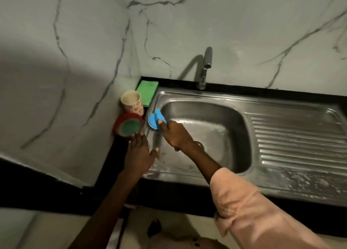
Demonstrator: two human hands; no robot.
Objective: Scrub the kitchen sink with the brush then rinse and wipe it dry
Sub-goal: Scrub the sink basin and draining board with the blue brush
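The right hand (pixel 175 134) grips the blue brush (pixel 156 119) and holds it on the left rim of the steel sink (pixel 293 181), just beside the basin's upper left corner. The left hand (pixel 139 155) lies flat with fingers straight on the sink's left edge, its fingertips touching a red tub (pixel 128 124) with green inside. Behind the tub stand a floral cup (pixel 131 102) and a folded green cloth (pixel 147 91), near the tap (pixel 205 68).

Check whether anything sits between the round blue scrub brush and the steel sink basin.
Nothing visible does. The right hand grips the round blue scrub brush at the steel sink basin's left rim, beside the open bowl.
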